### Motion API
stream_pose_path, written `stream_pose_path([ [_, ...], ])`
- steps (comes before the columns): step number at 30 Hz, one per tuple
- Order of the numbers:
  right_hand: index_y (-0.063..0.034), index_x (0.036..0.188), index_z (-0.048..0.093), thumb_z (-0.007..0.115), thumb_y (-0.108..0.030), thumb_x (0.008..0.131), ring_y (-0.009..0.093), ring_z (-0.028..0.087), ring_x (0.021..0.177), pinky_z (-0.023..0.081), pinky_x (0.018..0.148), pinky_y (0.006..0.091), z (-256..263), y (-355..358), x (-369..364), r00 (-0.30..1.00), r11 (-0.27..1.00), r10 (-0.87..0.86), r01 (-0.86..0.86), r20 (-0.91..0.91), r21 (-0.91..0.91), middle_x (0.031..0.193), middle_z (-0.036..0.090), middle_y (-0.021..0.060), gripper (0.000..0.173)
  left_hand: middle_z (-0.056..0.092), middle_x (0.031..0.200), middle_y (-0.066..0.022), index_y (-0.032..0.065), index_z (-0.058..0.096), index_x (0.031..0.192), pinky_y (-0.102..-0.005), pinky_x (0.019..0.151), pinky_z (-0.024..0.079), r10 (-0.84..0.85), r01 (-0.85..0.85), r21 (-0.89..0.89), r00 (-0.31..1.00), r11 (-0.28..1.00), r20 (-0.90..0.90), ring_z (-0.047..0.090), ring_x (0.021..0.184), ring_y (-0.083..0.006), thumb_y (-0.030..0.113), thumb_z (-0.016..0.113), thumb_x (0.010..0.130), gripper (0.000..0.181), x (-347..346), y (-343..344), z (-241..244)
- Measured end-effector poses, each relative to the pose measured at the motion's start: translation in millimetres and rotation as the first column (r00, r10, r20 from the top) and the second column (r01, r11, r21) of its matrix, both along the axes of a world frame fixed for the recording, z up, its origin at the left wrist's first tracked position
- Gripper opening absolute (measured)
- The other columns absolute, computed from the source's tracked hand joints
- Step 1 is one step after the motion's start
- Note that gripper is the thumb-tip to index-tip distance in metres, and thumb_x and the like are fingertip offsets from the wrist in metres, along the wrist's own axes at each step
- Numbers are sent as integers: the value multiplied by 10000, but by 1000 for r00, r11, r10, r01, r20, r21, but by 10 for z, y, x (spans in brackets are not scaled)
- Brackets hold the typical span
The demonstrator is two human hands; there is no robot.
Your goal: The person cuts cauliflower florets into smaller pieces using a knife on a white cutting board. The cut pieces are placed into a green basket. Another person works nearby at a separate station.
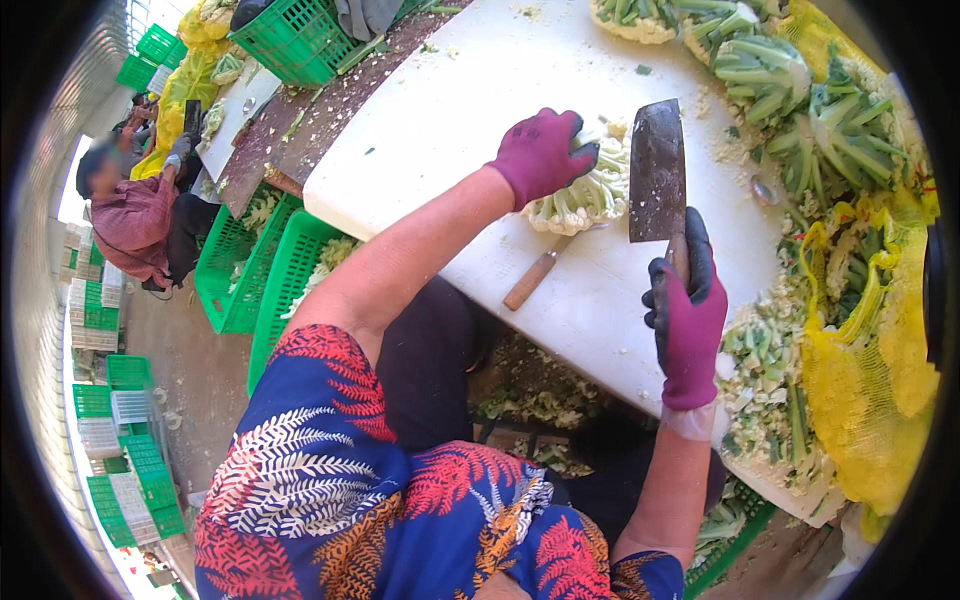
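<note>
On the white cutting board (pixel 420 142) lies a trimmed cauliflower head (pixel 574 206), its pale stems showing. My left hand (pixel 544 154), in a purple glove with dark fingertips, grips it from the upper left. A cleaver (pixel 657 172) with a broad dark blade is upright in my right hand (pixel 686 315), its wooden handle inside the gloved fingers. The blade stands just right of the cauliflower, and a narrow gap seems to separate them. A wooden-handled tool (pixel 531 280) rests below the cauliflower, its far end hidden under the florets.
Untrimmed cauliflowers (pixel 765 75) line the far right, above a yellow mesh bag (pixel 862 375). Trimmings (pixel 772 390) cover the board's right edge, near a metal spoon (pixel 763 191). Green crates (pixel 281 262) stand at the left. Another person (pixel 139 217) sits beyond them, holding a cleaver.
</note>
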State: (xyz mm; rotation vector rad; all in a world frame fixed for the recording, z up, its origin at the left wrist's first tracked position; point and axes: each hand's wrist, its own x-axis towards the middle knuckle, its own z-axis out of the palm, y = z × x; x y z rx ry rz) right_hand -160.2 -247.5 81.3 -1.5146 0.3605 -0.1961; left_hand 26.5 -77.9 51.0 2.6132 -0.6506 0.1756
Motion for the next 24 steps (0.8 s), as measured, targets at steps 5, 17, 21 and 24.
stream_pose_path([
  [5, -118, 1470, 446, 542, 2, 879, 15, 446, 557, 380, 478, 172, 122, -13, -152, 995, 997, -44, 50, 91, -63, 842, 586, -26, 611, 607, 961, -186, 64, 617, 1086, -414, 758, 507, 101, -90, -188, 993, 978, 52, 625, 839, -331, 386, 685, 867, 396, -140, -122, -123],
  [17, -63, 1469, 435, 536, 13, 855, 54, 478, 575, 429, 547, 221, -197, 96, -275, 998, 970, 53, -57, -21, -237, 848, 614, 7, 626, 584, 991, -208, 60, 583, 1106, -430, 742, 507, 118, -105, -185, 991, 977, 64, 626, 857, -361, 344, 629, 916, 345, -268, -222, -236],
  [21, -63, 1451, 454, 562, -20, 848, 101, 527, 513, 452, 536, 274, -211, 142, -130, 995, 963, 90, -99, -46, -252, 693, 607, 42, 614, 581, 992, -211, 65, 576, 1137, -429, 742, 509, 98, -72, -237, 990, 969, 102, 623, 859, -369, 316, 644, 905, 348, -355, -172, -293],
  [24, -71, 1451, 455, 568, -28, 849, 106, 534, 507, 452, 533, 279, -175, 154, -38, 997, 960, 77, -77, -10, -269, 677, 604, 49, 615, 579, 997, -205, 60, 571, 1162, -427, 747, 510, 108, -69, -276, 986, 959, 128, 623, 868, -369, 293, 658, 898, 363, -367, -122, -323],
])
